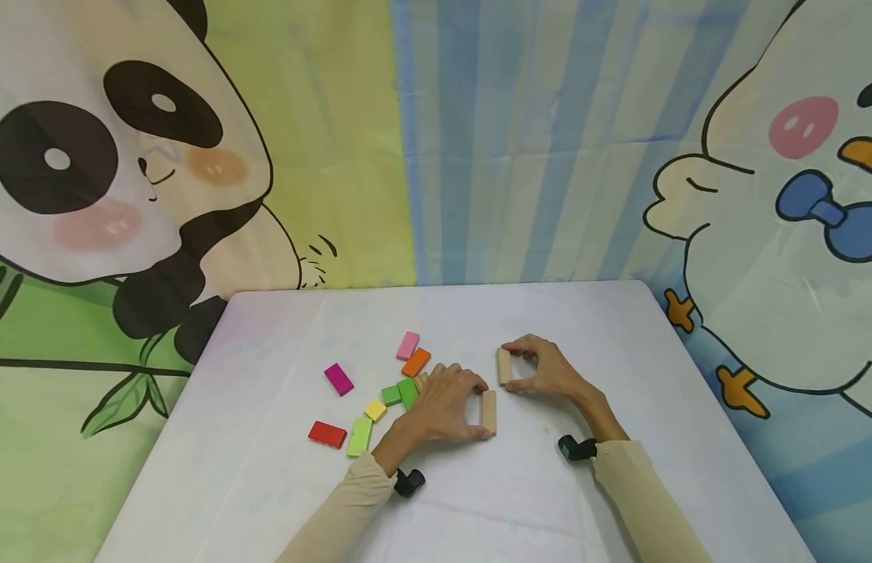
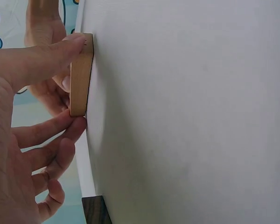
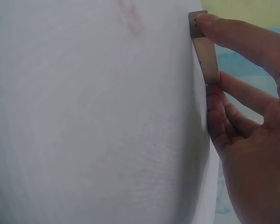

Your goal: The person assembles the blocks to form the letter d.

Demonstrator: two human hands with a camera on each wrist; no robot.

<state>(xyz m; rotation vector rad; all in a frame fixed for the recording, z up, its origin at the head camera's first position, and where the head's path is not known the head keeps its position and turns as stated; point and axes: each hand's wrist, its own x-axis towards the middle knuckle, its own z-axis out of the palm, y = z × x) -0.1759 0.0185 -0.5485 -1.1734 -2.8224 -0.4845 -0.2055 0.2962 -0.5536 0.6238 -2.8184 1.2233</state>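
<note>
Wide room on the white table (image 1: 650, 383), right of the right hand (image 1: 548, 369)! Between near wooden block (image 1: 488, 413) and far wooden block (image 1: 504, 367), a slim gap; leftward, coloured blocks (image 1: 328, 435) (quite a scatter!) crowd the left hand (image 1: 441, 403).

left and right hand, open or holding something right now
Left hand: holding the nearer wooden block, pinched at its ends.
Right hand: holding the farther wooden block, pinched at its ends.

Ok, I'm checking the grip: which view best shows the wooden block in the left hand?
The left wrist view: the wooden block looms large there, pinched by its ends in the left hand. The head view shows it small, from above; the right wrist view misses it, showing the other block in the right hand.
</note>
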